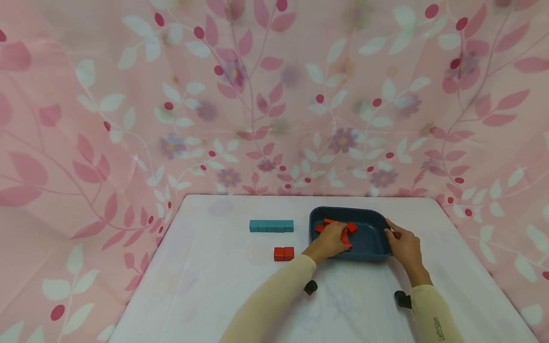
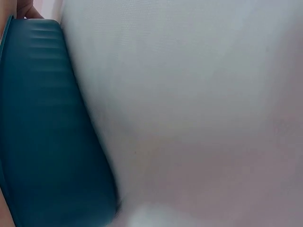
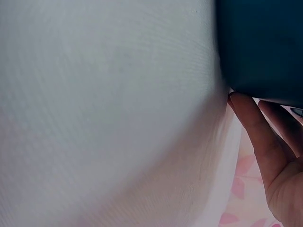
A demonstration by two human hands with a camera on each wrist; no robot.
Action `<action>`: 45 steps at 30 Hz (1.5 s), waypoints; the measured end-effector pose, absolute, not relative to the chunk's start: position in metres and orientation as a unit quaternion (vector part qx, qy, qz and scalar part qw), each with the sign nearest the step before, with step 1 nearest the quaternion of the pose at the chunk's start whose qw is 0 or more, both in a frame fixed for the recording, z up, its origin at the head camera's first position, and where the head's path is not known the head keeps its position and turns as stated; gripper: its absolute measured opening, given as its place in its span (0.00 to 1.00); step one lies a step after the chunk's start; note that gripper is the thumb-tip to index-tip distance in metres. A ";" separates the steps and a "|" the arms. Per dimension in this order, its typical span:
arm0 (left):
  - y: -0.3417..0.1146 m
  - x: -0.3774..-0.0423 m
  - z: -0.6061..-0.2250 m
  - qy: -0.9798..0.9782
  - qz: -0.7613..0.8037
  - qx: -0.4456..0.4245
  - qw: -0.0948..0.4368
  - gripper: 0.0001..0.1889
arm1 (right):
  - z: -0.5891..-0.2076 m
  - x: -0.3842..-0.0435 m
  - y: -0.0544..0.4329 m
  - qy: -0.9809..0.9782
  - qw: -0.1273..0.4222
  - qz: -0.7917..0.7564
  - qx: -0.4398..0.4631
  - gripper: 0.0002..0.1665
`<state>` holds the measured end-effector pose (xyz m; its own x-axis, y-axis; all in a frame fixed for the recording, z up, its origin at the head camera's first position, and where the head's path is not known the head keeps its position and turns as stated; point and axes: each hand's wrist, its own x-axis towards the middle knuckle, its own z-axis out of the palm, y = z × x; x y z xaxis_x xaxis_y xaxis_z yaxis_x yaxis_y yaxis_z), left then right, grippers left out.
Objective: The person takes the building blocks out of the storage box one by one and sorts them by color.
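Note:
A dark blue rectangular tray (image 1: 369,238) stands on the white table, with several red cubes (image 1: 351,227) inside at its left end. My left hand (image 1: 329,241) reaches over the near rim into the tray, fingers down among the cubes. Red shows beside its fingers, but whether they pinch a cube is hidden. At the tray's right end my right hand (image 1: 405,245) holds the wall, thumb and fingers against it. The right wrist view shows that hand (image 3: 279,161) touching the outside of the blue tray (image 3: 265,47). In the left wrist view, the tray's side (image 2: 52,127) fills the left edge.
A row of joined teal cubes (image 1: 271,226) lies left of the tray. Nearer to me, two red cubes (image 1: 284,254) sit side by side. Black wrist devices (image 1: 310,287) show at both forearms. A pink floral cloth (image 1: 274,95) hangs behind the table.

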<state>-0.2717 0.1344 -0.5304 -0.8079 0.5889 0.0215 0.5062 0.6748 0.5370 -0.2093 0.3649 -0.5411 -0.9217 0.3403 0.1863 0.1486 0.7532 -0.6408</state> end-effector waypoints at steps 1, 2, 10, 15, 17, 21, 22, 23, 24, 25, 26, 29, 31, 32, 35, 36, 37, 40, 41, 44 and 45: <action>0.133 -0.271 -0.530 0.911 0.277 0.296 0.079 0.35 | -0.542 -0.209 0.365 -0.925 0.148 0.324 -0.131 0.25; 0.131 -0.270 -0.530 0.910 0.282 0.293 0.080 0.35 | -0.542 -0.209 0.365 -0.926 0.148 0.323 -0.130 0.25; 0.118 -0.263 -0.512 0.904 0.320 0.273 0.074 0.36 | -0.538 -0.206 0.363 -0.924 0.137 0.331 -0.136 0.26; 0.105 -0.265 -0.501 0.898 0.325 0.291 0.058 0.37 | -0.537 -0.204 0.367 -0.924 0.134 0.332 -0.131 0.26; 0.097 -0.265 -0.493 0.896 0.323 0.299 0.058 0.37 | -0.538 -0.204 0.368 -0.924 0.133 0.334 -0.130 0.26; 0.079 -0.268 -0.477 0.897 0.303 0.317 0.062 0.37 | -0.539 -0.205 0.370 -0.927 0.134 0.326 -0.129 0.26; 0.074 -0.269 -0.475 0.898 0.297 0.320 0.061 0.37 | -0.538 -0.205 0.370 -0.927 0.137 0.325 -0.128 0.26; 0.069 -0.270 -0.472 0.899 0.290 0.322 0.061 0.37 | -0.538 -0.205 0.371 -0.928 0.139 0.323 -0.126 0.26; 0.065 -0.272 -0.470 0.901 0.284 0.322 0.061 0.37 | -0.538 -0.205 0.371 -0.929 0.139 0.321 -0.123 0.26; 0.060 -0.273 -0.468 0.904 0.276 0.321 0.062 0.37 | -0.538 -0.206 0.371 -0.929 0.139 0.321 -0.121 0.26; 0.055 -0.274 -0.466 0.905 0.271 0.321 0.062 0.37 | -0.538 -0.206 0.371 -0.928 0.138 0.324 -0.120 0.26; 0.041 -0.274 -0.459 0.909 0.253 0.324 0.069 0.38 | -0.538 -0.208 0.370 -0.928 0.131 0.328 -0.121 0.26; 0.031 -0.273 -0.455 0.910 0.237 0.332 0.070 0.38 | -0.538 -0.208 0.369 -0.927 0.122 0.331 -0.125 0.26; 0.027 -0.272 -0.454 0.911 0.232 0.333 0.071 0.37 | -0.538 -0.208 0.368 -0.927 0.118 0.332 -0.127 0.27; 0.013 -0.268 -0.453 0.913 0.225 0.331 0.077 0.36 | -0.538 -0.209 0.368 -0.928 0.111 0.329 -0.133 0.27; 0.008 -0.267 -0.454 0.914 0.225 0.329 0.078 0.36 | -0.538 -0.209 0.367 -0.928 0.112 0.328 -0.133 0.27; 0.004 -0.266 -0.455 0.914 0.228 0.325 0.080 0.36 | -0.538 -0.208 0.367 -0.928 0.114 0.327 -0.134 0.27; -0.011 -0.265 -0.460 0.915 0.236 0.318 0.077 0.36 | -0.537 -0.208 0.365 -0.927 0.129 0.326 -0.132 0.26; -0.017 -0.265 -0.462 0.916 0.237 0.317 0.074 0.36 | -0.537 -0.209 0.365 -0.927 0.133 0.326 -0.132 0.26; -0.035 -0.266 -0.469 0.919 0.239 0.306 0.072 0.36 | -0.538 -0.209 0.363 -0.926 0.137 0.326 -0.130 0.25; -0.042 -0.266 -0.471 0.920 0.238 0.305 0.071 0.36 | -0.538 -0.210 0.363 -0.927 0.135 0.325 -0.131 0.25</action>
